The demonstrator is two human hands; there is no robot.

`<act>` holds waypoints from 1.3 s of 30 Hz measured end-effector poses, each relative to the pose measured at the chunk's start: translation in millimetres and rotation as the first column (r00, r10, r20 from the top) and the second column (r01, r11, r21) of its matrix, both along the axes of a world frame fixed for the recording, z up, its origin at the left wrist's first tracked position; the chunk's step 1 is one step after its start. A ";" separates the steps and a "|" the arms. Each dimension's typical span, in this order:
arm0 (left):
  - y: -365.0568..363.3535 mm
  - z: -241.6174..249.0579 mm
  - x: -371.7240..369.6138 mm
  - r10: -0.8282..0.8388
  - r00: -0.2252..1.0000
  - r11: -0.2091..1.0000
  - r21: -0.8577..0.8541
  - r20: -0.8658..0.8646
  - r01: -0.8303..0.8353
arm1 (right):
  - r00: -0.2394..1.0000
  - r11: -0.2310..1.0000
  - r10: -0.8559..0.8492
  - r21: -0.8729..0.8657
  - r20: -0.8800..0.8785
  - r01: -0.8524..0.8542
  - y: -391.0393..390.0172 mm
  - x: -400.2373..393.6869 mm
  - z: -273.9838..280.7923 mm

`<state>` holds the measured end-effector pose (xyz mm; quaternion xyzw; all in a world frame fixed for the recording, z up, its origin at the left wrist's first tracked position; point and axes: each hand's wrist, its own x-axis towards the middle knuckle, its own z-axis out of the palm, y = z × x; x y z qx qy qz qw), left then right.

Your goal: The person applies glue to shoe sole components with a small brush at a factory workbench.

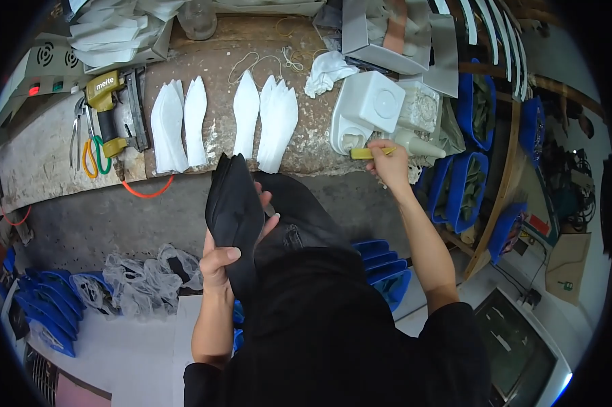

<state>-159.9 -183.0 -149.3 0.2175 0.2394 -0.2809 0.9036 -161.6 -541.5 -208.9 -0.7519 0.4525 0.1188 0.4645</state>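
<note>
My left hand (219, 261) grips a stack of black shoe-shaped pieces (234, 203), upright in front of my lap with their pointed ends up. The thumb presses on the near face and the fingers wrap behind. On the right, my right hand (389, 165) is closed on a yellow-handled brush (364, 154). Its working end is hidden at the mouth of a white plastic pot (352, 136). Along the bench lie white sole-shaped pieces: a fanned stack (168, 129), a single piece (195, 122), another piece (246, 115) and a second fanned stack (279, 122).
A yellow nail gun (104, 102) with an orange hose and scissors (92, 152) lie on the left of the worn bench (204, 51). Crumpled white cloth (327, 71) and a pale cone-tipped bottle (421, 147) are near the pot. Blue bins (466, 191) stand at right.
</note>
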 end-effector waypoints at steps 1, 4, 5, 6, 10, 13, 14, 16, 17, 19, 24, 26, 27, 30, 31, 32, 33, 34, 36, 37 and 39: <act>0.0 -0.5 1.8 0.002 1.000 1.000 0.001 0.012 -0.002 | 1.000 1.000 0.002 0.001 0.012 -0.002 -0.4 1.7 -1.8; 3.3 0.3 -4.5 -0.058 0.997 0.998 0.033 -0.055 0.060 | 0.986 0.980 -0.139 0.159 0.092 0.123 -0.9 -19.2 4.0; 3.6 -1.2 -4.4 -0.074 0.994 0.996 0.044 -0.079 0.078 | 0.976 0.964 -0.184 0.215 0.113 0.157 -1.6 -22.7 5.2; 3.6 -3.2 -4.5 -0.075 0.994 0.996 0.045 -0.079 0.079 | 0.976 0.964 -0.185 0.216 0.113 0.158 -3.2 -25.2 6.3; 7.4 -11.9 -8.3 -0.056 0.997 0.994 -0.101 -0.056 0.050 | 0.931 0.989 0.145 -0.007 0.335 -0.151 -10.2 -38.5 7.8; 6.9 -11.7 -1.5 -0.109 0.993 0.990 -0.079 0.049 0.113 | 0.944 0.976 0.179 0.073 0.277 -0.207 -21.6 -34.6 -14.9; 5.9 -11.0 1.3 -0.133 0.986 0.988 -0.069 0.101 0.140 | 0.947 0.965 0.203 0.111 0.249 -0.236 -26.0 -31.9 -22.4; 5.8 -11.1 3.8 -0.150 0.975 0.986 -0.051 0.162 0.160 | 0.944 0.950 0.234 0.152 0.233 -0.273 -29.6 -27.3 -29.9; 7.0 -11.4 3.4 -0.134 0.981 0.987 -0.070 0.137 0.144 | 0.947 0.954 0.201 0.169 0.251 -0.247 -28.3 -24.5 -32.6; 9.7 -11.1 -1.1 -0.112 0.991 0.987 -0.109 0.077 0.120 | 0.953 0.961 0.124 0.205 0.277 -0.185 -24.8 -26.3 -35.4; 12.0 -14.5 -6.5 -0.151 0.988 0.988 0.030 -0.024 0.151 | 0.960 0.910 -0.082 0.412 0.268 -0.037 -27.1 -25.1 1.0; 9.5 -16.5 -10.4 -0.168 0.984 0.982 0.073 -0.052 0.172 | 0.920 0.855 -0.230 0.518 0.317 0.036 -17.9 -30.0 54.4; 5.1 -20.2 -10.2 -0.202 0.978 0.974 0.099 -0.047 0.206 | 0.866 0.822 -0.321 0.566 0.384 0.053 -9.6 -33.2 93.1; -13.3 -21.1 -1.6 -0.314 0.949 0.936 0.163 -0.018 0.313 | 0.727 0.889 -0.204 0.436 0.656 -0.144 8.5 -42.3 177.1; -24.8 -12.1 5.6 -0.329 0.944 0.936 0.142 0.033 0.322 | 0.711 0.905 -0.193 0.403 0.676 -0.137 21.0 -42.7 196.2; -39.8 0.8 12.3 -0.338 0.937 0.936 0.129 0.082 0.327 | 0.696 0.917 -0.184 0.377 0.694 -0.134 34.5 -39.8 206.7; -50.7 16.0 21.0 -0.323 0.940 0.941 0.144 0.106 0.307 | 0.679 0.912 -0.177 0.379 0.712 -0.160 48.8 -32.1 207.8; -58.8 33.2 30.0 -0.362 0.921 0.931 0.097 0.144 0.351 | 0.638 0.951 0.121 0.096 0.760 -0.294 65.4 -23.8 206.5; -54.2 61.3 39.4 -0.397 0.897 0.918 0.071 0.194 0.391 | 0.541 0.895 0.403 -0.193 0.738 -0.403 87.8 -13.9 214.9; -52.3 72.4 45.1 -0.364 0.899 0.931 0.056 0.244 0.362 | 0.479 0.875 0.456 -0.279 0.750 -0.396 93.6 -6.9 227.0; -46.5 89.9 51.7 -0.291 0.897 0.952 0.010 0.333 0.306 | 0.362 0.819 0.563 -0.443 0.743 -0.364 104.2 4.2 253.0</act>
